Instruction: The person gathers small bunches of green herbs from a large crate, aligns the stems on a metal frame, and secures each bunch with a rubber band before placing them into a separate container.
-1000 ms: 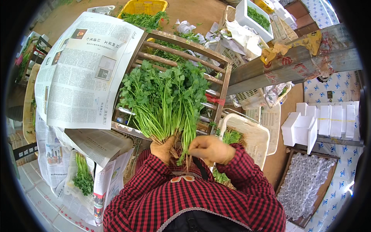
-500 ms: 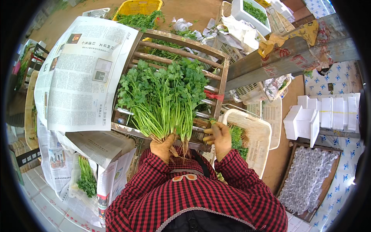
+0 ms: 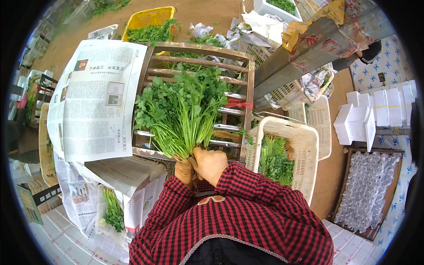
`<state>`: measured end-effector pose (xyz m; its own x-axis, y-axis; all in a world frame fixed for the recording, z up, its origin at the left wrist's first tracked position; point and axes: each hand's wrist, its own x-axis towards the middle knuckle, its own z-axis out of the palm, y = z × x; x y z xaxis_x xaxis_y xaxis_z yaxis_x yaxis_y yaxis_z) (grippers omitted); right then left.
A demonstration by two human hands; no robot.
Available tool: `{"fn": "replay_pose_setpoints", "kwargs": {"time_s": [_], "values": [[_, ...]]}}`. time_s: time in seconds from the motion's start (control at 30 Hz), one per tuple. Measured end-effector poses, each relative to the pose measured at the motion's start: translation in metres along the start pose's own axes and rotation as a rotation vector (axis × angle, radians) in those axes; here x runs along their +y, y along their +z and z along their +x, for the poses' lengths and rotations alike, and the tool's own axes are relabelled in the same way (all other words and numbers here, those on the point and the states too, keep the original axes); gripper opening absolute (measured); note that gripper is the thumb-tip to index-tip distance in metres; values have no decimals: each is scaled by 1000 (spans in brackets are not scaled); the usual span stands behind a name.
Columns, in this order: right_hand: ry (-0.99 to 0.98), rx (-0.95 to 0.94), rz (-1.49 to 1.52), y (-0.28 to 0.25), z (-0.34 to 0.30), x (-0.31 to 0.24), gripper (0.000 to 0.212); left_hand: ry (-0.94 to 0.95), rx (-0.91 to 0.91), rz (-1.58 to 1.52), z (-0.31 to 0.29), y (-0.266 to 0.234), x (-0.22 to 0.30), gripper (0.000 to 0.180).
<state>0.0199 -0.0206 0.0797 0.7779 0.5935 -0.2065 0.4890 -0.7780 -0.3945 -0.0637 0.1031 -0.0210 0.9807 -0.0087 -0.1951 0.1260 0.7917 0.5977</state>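
Observation:
A bunch of leafy greens, long-stemmed and much like coriander or leafy celery, lies over a rusty metal rack with its leaves pointing away from me. At the near edge of the rack, my left hand is closed round the root end of the stems. Against it, my right hand grips the same stem bases from the right. The two hands touch, and most of the roots are hidden behind them. A newspaper sheet covers the rack's left side.
To the right, a cream plastic basket holds more greens. A yellow crate with greens stands beyond the rack. A metal beam slants across the upper right. Lower left, greens lie in a newspaper-lined container. White foam boxes are at far right.
My right hand has come left from beside the rack to close on the stem bases by my left hand. The stems are drawn closer together. The whole view has shifted slightly.

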Motion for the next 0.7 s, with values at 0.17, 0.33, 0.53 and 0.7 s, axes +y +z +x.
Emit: {"fn": "replay_pose_setpoints", "kwargs": {"time_s": [0.17, 0.33, 0.53, 0.7], "values": [[-196, -198, 52, -21, -5, 12, 37, -81, 418, 139, 4, 26, 5, 50], [-100, -80, 363, -43, -12, 36, 33, -114, 469, 167, 4, 36, 10, 35], [294, 124, 589, -31, 5, 55, 33, -76, 600, 283, 10, 49, 10, 38], [178, 3, 312, -22, 8, 54, 29, -110, 671, 221, 14, 47, 7, 34]]}}
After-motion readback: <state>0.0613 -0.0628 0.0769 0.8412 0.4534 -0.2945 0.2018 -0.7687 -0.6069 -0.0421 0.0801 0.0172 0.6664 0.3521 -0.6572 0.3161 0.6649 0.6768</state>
